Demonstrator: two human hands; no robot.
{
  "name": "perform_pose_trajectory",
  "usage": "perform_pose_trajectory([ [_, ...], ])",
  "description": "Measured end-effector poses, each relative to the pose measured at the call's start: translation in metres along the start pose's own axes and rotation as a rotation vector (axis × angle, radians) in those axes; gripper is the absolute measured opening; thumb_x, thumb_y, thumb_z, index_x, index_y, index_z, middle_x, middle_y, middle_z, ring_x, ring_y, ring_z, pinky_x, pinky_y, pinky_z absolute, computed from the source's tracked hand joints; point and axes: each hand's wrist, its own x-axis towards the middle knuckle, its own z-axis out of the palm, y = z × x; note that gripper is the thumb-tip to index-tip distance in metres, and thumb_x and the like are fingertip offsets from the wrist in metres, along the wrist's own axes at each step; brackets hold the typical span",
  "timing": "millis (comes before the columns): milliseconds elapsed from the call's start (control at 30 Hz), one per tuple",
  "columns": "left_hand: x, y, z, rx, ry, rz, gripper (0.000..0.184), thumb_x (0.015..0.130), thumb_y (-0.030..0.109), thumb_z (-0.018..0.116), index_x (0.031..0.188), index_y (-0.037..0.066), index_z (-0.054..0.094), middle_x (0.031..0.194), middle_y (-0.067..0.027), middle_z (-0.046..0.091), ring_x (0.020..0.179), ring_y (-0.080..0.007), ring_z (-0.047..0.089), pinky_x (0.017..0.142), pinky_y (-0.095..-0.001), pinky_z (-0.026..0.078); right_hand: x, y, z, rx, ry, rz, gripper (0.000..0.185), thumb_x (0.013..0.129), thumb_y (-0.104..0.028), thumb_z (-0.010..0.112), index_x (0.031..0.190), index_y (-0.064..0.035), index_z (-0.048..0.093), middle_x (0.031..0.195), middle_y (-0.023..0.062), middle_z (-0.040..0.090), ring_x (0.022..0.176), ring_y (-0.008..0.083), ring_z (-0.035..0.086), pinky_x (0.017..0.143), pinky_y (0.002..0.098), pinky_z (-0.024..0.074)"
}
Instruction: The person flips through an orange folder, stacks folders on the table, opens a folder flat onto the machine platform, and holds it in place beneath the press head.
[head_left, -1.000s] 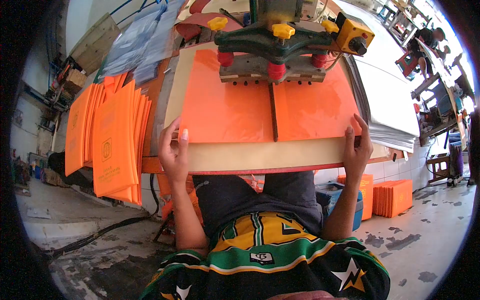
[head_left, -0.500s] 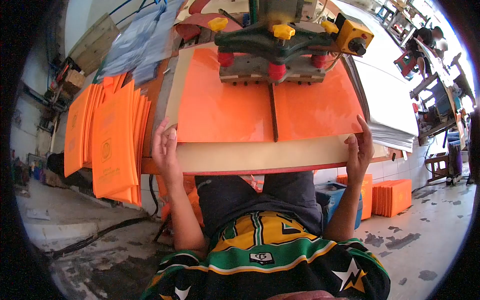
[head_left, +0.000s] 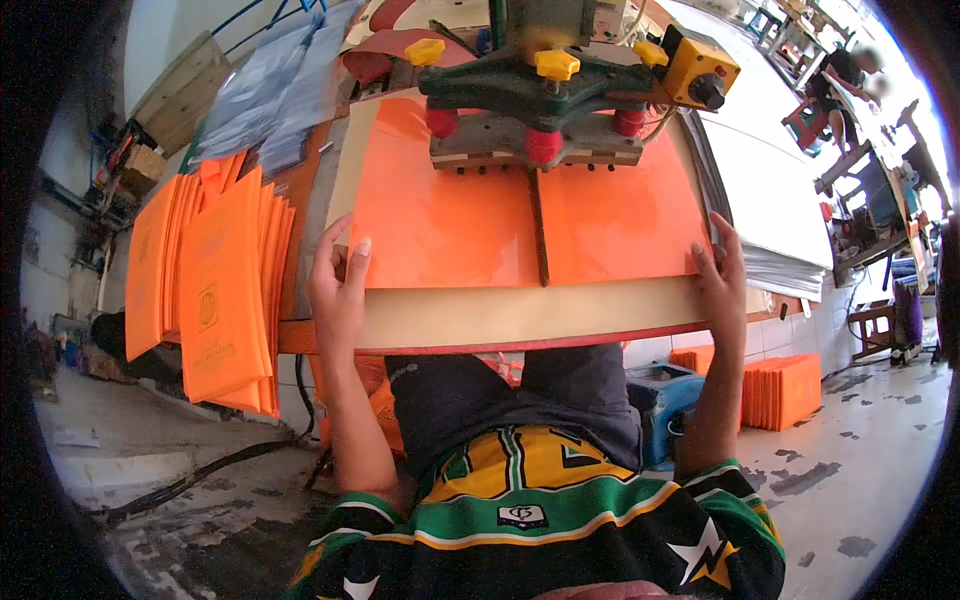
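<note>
A glossy orange folder cover lies spread out beneath the press head, with a dark strip running down its middle. My left hand grips the cover's near left corner, thumb on top. At the near right corner, my right hand holds the opposite edge between thumb and fingers. Under the cover is a cream-coloured board with a red front edge. The far part of the cover is hidden by the press.
Stacked orange folders stand at the table's left, with clear plastic sheets behind. White sheets are piled on the right. More orange folders sit on the floor near a blue container. Another person is far right.
Both thumbs have come inward onto the cover's edges, and the near edge of the cover sits slightly lower and straighter. The whole view has shifted a little.
</note>
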Motion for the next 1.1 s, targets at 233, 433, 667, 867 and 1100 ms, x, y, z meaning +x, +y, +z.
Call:
perform_pose_trajectory([
  [233, 0.016, -0.025, 0.005, 0.307, -0.145, 0.050, 0.063, 0.105, 0.032, 0.069, 0.154, -0.004, 0.052, 0.140, -0.0239, 0.065, 0.124, -0.0261, 0.065, 0.104, -0.0351, 0.050, 0.006, -0.021, 0.015, -0.033, -0.031, 0.061, 0.051, 0.105, -0.019, 0.064, 0.151, 0.0009, 0.052, 0.122, 0.0150, 0.072, 0.111, 0.0183, 0.068, 0.097, 0.0322, 0.0535],
  [433, 0.008, -0.016, 0.008, 0.302, -0.124, 0.005, 0.064, 0.105, 0.034, 0.068, 0.151, -0.007, 0.053, 0.148, -0.0275, 0.061, 0.140, -0.0324, 0.060, 0.115, -0.0396, 0.046, 0.001, -0.004, 0.022, -0.430, 0.140, -0.170, 0.044, 0.106, -0.026, 0.062, 0.142, -0.0006, 0.061, 0.132, 0.0249, 0.071, 0.121, 0.0376, 0.071, 0.101, 0.0425, 0.0546],
  [667, 0.005, -0.014, 0.010, 0.298, -0.098, 0.035, 0.063, 0.106, 0.035, 0.066, 0.150, -0.008, 0.054, 0.146, -0.0279, 0.063, 0.138, -0.0344, 0.061, 0.113, -0.0408, 0.048, -0.002, -0.013, 0.021, -0.441, 0.104, -0.141, 0.045, 0.107, -0.026, 0.061, 0.143, -0.0004, 0.060, 0.136, 0.0260, 0.069, 0.128, 0.0405, 0.067, 0.104, 0.0449, 0.0534],
  [867, 0.004, -0.015, 0.009, 0.318, -0.104, 0.044, 0.061, 0.106, 0.036, 0.067, 0.150, -0.005, 0.056, 0.143, -0.0277, 0.065, 0.137, -0.0351, 0.062, 0.113, -0.0406, 0.048, -0.001, -0.015, 0.021, -0.447, 0.098, -0.144, 0.045, 0.107, -0.028, 0.061, 0.142, -0.0001, 0.060, 0.137, 0.0263, 0.068, 0.130, 0.0409, 0.066, 0.105, 0.0453, 0.0527],
  [1100, 0.005, -0.024, 0.008, 0.350, -0.089, 0.064, 0.060, 0.105, 0.039, 0.067, 0.149, -0.001, 0.058, 0.142, -0.0281, 0.065, 0.135, -0.0378, 0.063, 0.111, -0.0433, 0.049, -0.003, -0.015, 0.022, -0.460, 0.122, -0.142, 0.045, 0.107, -0.029, 0.061, 0.141, 0.0006, 0.061, 0.135, 0.0273, 0.069, 0.128, 0.0418, 0.067, 0.105, 0.0455, 0.0523],
])
